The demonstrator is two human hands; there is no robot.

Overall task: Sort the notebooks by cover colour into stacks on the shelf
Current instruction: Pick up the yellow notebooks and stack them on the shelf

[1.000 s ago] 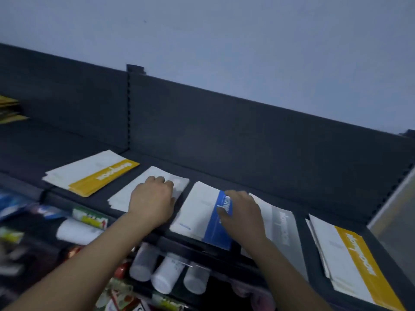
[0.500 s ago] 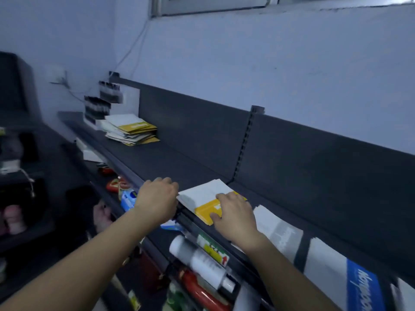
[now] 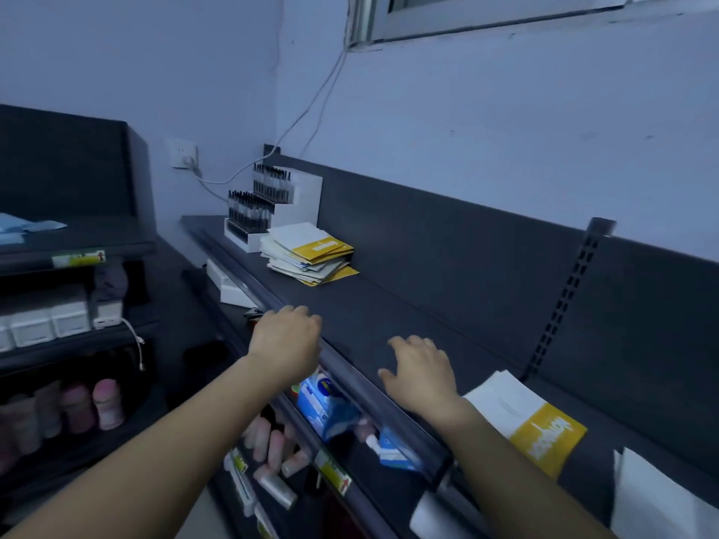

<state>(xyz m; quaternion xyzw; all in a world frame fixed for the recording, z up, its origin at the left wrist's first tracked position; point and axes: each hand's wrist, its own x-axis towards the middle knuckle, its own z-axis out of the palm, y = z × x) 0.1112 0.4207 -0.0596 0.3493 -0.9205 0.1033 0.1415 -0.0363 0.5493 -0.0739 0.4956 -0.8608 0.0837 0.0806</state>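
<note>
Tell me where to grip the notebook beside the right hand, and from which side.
Probably the long edge nearest the front of the shelf, coming from that side. The notebook lies flat and thin, so a thumb on top can drag that edge out for a pinch.

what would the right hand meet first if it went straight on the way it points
Bare shelf lies ahead of the right hand; the first thing in line looks like the pile of notebooks near the far end, though depth is unclear.
</note>
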